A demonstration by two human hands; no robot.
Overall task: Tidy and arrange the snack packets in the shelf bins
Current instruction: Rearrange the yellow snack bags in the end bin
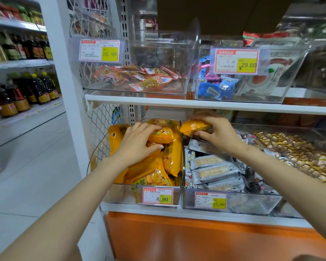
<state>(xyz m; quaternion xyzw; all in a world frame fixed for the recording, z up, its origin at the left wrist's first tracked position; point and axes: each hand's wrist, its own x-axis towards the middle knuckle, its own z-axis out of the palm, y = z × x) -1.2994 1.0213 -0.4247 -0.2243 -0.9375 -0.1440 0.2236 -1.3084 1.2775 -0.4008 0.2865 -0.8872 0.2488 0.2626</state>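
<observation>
The left hand [137,143] lies on the pile of yellow snack packets [154,166] in the clear bin [120,194] with the 8.90 price tag [157,195]. Its fingers curl around one yellow packet [163,135] at the top of the pile, with the thumb pressing from below, so it grips that packet. This packet lies sideways, its long side running left to right. The packets under the hand stand more upright and lean, with their long sides running from the front of the bin to the back.

The right hand [217,132] is beside the left one, over the next bin [231,204], the one with the 15.80 price tag [210,200]. It pinches another yellow packet [194,127] between fingers on top and thumb below. That packet also lies sideways, and its left end pokes toward the divider between the two bins.

Below the right hand lie grey snack bars [215,170], long sides mostly left to right. Farther right of that hand is a bin of small yellow and brown sweets [294,151]. Above both hands a white shelf [215,106] holds more clear bins.
</observation>
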